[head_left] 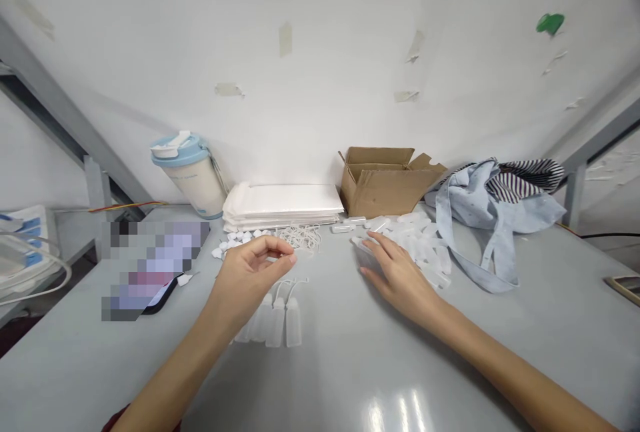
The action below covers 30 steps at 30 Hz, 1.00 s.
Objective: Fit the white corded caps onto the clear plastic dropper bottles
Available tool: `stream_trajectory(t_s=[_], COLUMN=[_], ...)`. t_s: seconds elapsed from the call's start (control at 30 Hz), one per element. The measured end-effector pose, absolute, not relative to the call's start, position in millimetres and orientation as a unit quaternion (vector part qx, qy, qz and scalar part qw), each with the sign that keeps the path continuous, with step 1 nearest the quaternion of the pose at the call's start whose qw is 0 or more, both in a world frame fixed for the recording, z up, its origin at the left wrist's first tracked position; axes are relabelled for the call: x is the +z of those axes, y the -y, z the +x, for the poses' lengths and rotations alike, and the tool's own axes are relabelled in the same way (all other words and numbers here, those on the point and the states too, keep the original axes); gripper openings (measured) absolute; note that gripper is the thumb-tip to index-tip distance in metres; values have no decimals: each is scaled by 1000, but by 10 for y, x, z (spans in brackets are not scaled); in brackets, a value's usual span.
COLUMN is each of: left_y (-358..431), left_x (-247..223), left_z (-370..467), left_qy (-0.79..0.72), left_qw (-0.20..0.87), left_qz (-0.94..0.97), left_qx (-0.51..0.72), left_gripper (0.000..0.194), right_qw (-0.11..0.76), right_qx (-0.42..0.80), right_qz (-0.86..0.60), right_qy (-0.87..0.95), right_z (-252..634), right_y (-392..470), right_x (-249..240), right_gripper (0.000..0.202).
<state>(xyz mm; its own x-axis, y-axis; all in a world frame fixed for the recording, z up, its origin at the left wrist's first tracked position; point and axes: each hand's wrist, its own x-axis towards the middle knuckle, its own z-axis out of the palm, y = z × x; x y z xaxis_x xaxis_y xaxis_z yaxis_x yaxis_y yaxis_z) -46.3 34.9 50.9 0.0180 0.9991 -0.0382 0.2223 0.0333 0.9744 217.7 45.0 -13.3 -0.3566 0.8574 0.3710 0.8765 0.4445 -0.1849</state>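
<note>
**Left hand (pixel 293 256) and right hand (pixel 367 254) were both in front of the cardboard box (pixel 385 193)**

Left hand, front-left of the box: thumb and forefinger narrowed to a pinch; could not tell whether anything was held. Right hand, before the box: fingers loosely parted at a clear plastic piece (pixel 369 257); could not tell whether gripped. Grey table (pixel 340 372) ran beneath the box. Blue cloth bag (pixel 467 202) lay right of it; white packets (pixel 285 200) were stacked left, blue-lidded cup (pixel 195 182) farther left. Clear pieces (pixel 423 249) were heaped in front; corded pieces (pixel 293 324) lay in a row, front-left. Tangled white cords (pixel 303 237) lay left of the box.
</note>
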Motion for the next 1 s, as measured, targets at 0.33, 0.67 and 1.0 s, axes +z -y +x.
stream_trajectory(t_s=[0.33,0.67,1.0], left_y=[-318,-321,-293], left_x=[522,481,442], left_z=[-433,-402,-322], left_qy=[-571,-541,-491], left_qw=[458,541,601], left_qz=[541,493,453], left_qx=[414,414,438], left_gripper=[25,20,18], right_qw=[202,269,323], right_qx=[-3,116,287], right_qz=[-526,-510,-409], right_qy=[826,809,803], right_z=[2202,2031,1894], right_y=[-559,-373,-99], right_x=[-125,-28,86], right_gripper=[20,18,36])
